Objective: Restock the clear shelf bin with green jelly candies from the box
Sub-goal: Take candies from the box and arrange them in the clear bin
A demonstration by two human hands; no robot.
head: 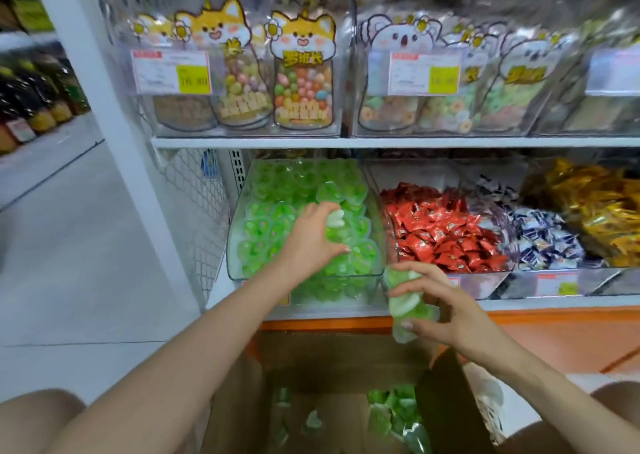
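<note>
shelf point(381, 142): white store shelving, two levels in view, with clear bins lined up side by side on both.

upper bins point(242, 131): full of jar-shaped bags standing upright. The fox-topped bags point(302, 72) on the left hold mixed pastel balls, and the koala-topped bags point(398, 72) on the right hold ring-shaped sweets. The price tags point(171, 72) on the fronts are way too blurry to read.

cardboard box point(339, 353): open, sitting right below the lower shelf between the person's knees. There are loose jellies point(394, 408) down at the bottom, mostly on the right side.

clear shelf bin point(235, 266): leftmost on the lower shelf, heaped with green jelly candies point(273, 207).

neighbour bins: red-wrapped candies point(440, 231) just beside the green ones, then blue-and-white wrapped candies point(543, 238), then gold-wrapped candies point(595, 211) at the far right.

left hand point(311, 238): over the pile at the bin's mouth, fingers curled round a short stack point(334, 226) of jellies.

right hand point(446, 311): in front of the shelf edge, above the box, fingers and thumb gripping a longer stack point(403, 304), tilted.

jelly look: small see-through cups, they look heart-shaped, with bright translucent green filling. The ones in the hands show a whitish face.
</note>
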